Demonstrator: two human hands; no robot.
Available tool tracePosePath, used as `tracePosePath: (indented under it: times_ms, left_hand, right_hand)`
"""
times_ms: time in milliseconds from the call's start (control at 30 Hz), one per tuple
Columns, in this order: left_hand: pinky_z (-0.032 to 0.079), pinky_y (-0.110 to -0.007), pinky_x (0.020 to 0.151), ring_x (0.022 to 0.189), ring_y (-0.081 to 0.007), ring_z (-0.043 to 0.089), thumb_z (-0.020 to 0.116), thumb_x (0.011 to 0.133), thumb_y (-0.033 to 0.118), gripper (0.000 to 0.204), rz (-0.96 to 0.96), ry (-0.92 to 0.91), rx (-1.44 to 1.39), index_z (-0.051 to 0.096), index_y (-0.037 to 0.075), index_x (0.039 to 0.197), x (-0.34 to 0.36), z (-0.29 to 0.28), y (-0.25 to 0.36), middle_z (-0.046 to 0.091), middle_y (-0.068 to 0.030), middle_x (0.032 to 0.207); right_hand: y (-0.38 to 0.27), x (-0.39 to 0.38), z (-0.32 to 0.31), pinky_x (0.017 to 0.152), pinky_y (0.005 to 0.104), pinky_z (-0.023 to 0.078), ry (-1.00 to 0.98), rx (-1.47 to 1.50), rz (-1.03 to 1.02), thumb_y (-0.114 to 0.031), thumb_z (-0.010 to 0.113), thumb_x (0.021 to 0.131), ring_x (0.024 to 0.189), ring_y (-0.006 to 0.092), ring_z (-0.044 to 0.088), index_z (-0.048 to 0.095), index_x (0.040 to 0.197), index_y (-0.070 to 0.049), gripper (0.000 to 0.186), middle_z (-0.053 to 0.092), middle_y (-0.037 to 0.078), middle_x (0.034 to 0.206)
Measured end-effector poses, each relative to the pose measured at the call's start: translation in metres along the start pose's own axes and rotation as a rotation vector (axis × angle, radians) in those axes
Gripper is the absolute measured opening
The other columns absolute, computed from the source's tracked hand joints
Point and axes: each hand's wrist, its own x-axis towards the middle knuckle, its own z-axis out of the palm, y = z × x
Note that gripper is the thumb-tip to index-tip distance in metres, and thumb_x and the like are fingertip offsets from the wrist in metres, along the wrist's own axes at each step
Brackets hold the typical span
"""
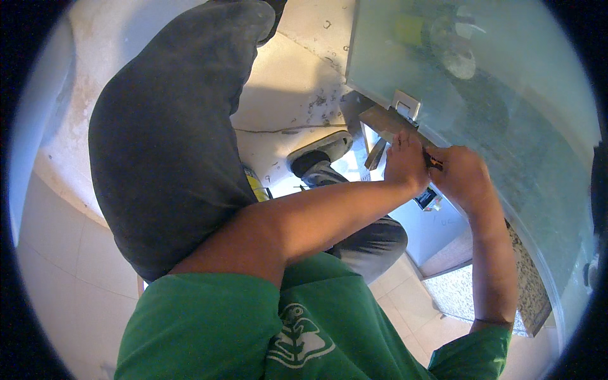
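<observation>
My left hand (406,163) lies with its fingers pressed over a flat brown strip (380,120), which looks like wood or a broad blade. Right beside it, my right hand (461,175) is closed around a tool with a black-and-orange handle (434,161). Whether strip and handle are one piece cannot be made out, as my fingers cover the join. The strip's far end lies close to a shiny metal clamp or hinge (406,105) on the edge of a frosted glass panel (506,126). A short dark flat piece (375,154) juts out near my left fingertips.
Below my hands is a pale surface with a small black-and-silver fitting (426,197). A speckled stone slab (453,294) stands at the lower right. My dark-trousered leg (171,126) fills the left, and a shoe (321,152) shows mid-floor near dark debris (320,101) and a yellow item (254,186).
</observation>
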Motion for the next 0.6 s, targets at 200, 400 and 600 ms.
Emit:
tracePosePath:
  times_ms: [200,400,600]
  left_hand:
    - [0.038,-0.052,0.115,0.137,-0.0434,0.047,0.069,0.086,0.029,0.061,-0.039,0.052,0.025,0.05,-0.008,0.131,-0.011,0.007,0.004,0.051,-0.0306,0.138]
    - [0.05,-0.046,0.107,0.128,-0.041,0.057,0.069,0.088,0.032,0.058,-0.174,-0.159,-0.142,0.05,-0.006,0.128,-0.006,-0.026,0.012,0.049,-0.0311,0.146]
    - [0.054,-0.05,0.097,0.113,-0.043,0.064,0.068,0.088,0.032,0.049,-0.049,-0.061,-0.073,0.056,-0.004,0.117,0.004,-0.023,-0.003,0.06,-0.0298,0.126]
  right_hand:
    - [-0.007,-0.005,0.001,0.078,0.0527,0.055,-0.019,-0.116,0.029,-0.022,0.065,0.086,0.087,0.0394,0.068,0.073,0.104,-0.014,0.022,0.07,0.018,0.084]
    - [-0.014,0.003,-0.007,0.08,0.0508,0.059,-0.029,-0.148,0.004,-0.018,0.062,0.084,0.088,0.0393,0.073,0.077,0.094,-0.01,0.02,0.074,0.019,0.09]
    - [-0.013,0.018,-0.003,0.081,0.0511,0.059,-0.071,-0.129,0.046,-0.018,0.062,0.083,0.089,0.0397,0.073,0.078,0.093,-0.008,0.021,0.075,0.02,0.093]
